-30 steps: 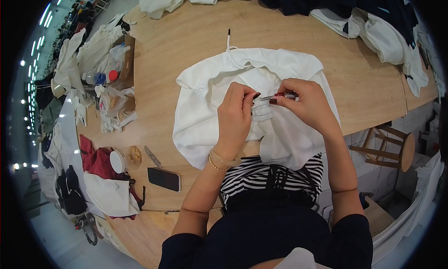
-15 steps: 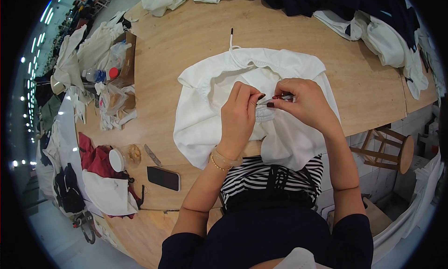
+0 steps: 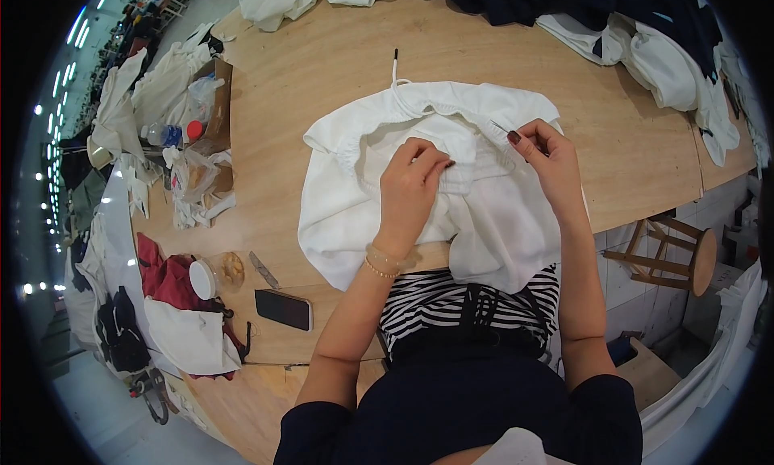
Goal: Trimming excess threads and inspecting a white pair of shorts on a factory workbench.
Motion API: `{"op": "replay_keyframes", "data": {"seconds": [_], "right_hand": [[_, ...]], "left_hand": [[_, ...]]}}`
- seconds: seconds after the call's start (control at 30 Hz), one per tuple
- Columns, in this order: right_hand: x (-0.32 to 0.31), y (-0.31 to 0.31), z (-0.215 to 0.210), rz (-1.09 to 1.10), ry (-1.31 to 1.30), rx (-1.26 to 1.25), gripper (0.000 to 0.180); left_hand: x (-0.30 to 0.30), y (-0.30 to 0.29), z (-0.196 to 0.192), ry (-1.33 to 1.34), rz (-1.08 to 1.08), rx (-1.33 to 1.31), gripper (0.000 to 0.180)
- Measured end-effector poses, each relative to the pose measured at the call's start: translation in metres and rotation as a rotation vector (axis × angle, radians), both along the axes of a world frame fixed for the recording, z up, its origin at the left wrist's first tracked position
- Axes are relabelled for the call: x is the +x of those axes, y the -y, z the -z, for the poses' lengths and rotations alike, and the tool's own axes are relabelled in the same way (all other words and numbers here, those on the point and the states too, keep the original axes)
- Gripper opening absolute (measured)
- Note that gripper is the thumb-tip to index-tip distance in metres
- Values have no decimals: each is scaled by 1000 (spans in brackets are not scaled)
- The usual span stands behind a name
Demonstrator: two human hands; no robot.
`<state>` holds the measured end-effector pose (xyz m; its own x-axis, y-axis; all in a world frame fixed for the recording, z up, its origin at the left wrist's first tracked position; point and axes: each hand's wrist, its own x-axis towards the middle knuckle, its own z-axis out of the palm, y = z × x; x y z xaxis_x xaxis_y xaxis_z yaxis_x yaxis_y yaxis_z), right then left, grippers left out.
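A white garment (image 3: 508, 243) with a gathered elastic waistband (image 3: 457, 180) lies on the table in front of me, its opening facing up. My left hand (image 3: 413, 187) is closed in a pinch on the near side of that waistband. Raised over the garment's right side, my right hand (image 3: 550, 159) grips a thin, pointed metal tool (image 3: 501, 127) between thumb and fingers. The tool's tip points up and left, apart from the left hand; most of its body is hidden in the palm. A white drawstring (image 3: 395, 74) with a black tip sticks out at the waistband's far side.
On the left are a phone (image 3: 283, 309), a small blade (image 3: 263, 269), a lidded jar (image 3: 204, 280), red cloth (image 3: 165, 276) and a cardboard box (image 3: 220, 102) with bottles and plastic bags. White and dark garments (image 3: 532, 4) are heaped along the far edge. A wooden stool (image 3: 703, 262) stands right.
My right hand has moved away from the left hand, up and to the right, with the metal tool now showing. The left hand still pinches the waistband.
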<state>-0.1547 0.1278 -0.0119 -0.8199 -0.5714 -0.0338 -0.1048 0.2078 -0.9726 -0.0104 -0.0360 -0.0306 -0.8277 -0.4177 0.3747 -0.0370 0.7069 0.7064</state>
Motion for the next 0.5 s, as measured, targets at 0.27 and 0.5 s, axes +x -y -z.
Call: {"op": "replay_keyframes", "data": {"seconds": [0.27,0.5], "right_hand": [[-2,-15,4,64,182,-87,15],[23,6,-13,-47,-128,-27,11]], "left_hand": [[6,2,12,-119,-71,399,10],[5,-2,-9,-104,-52,163,7]]}}
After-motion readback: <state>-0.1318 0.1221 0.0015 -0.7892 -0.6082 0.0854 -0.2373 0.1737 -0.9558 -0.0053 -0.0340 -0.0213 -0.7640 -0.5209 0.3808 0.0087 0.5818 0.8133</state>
